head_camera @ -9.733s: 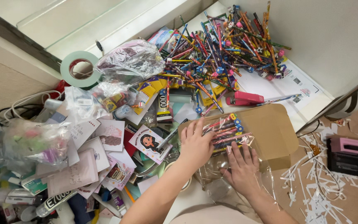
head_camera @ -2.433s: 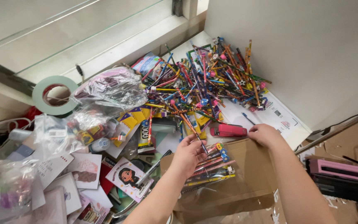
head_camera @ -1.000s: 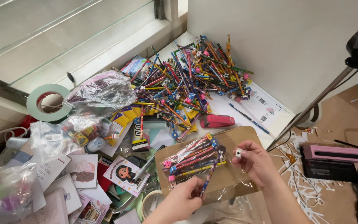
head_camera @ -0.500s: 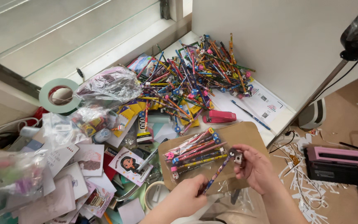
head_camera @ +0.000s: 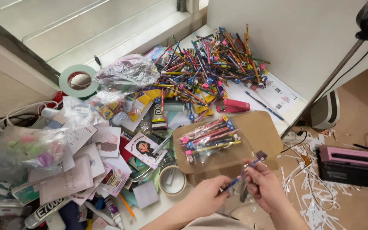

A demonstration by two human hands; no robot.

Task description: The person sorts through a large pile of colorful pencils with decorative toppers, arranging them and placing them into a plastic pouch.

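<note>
While both hands are held low over the desk edge, one blue pencil [head_camera: 243, 173] is pinched between them, w/ its long axis running diagonally: lower end at the left hand [head_camera: 205, 198], upper end rising to the right, past the right hand [head_camera: 265, 187], to a dark eraser-type topper [head_camera: 261, 155]. The left hand's fingers are closed on the lower tip; the right hand's fingers are closed round the shaft nearer the topper. So the pencil is clamped at two points, neither hand open. A clear plastic sleeve seems to hang below the hands, but its edges can't be made out w/ certainty.

The relation that matters: the pencil's upper end points up and right, approx. parallel to the bagged pencil bundle [head_camera: 207, 138], which lies on the brown cardboard sheet [head_camera: 260, 132] just beyond and to the left of the hands. The bundle's long axis also slants up to the right, so the held pencil is already roughly aligned w/ it. The left hand is judged nearer to the bundle's lower end; the right hand is nearer the cardboard's front right corner.

Well apart, further back, the loose pencil pile [head_camera: 216, 64] is spread by the wall, w/ a red stapler [head_camera: 234, 105] between pile and cardboard. A tape roll [head_camera: 172, 179] sits just left of the left hand.
</note>
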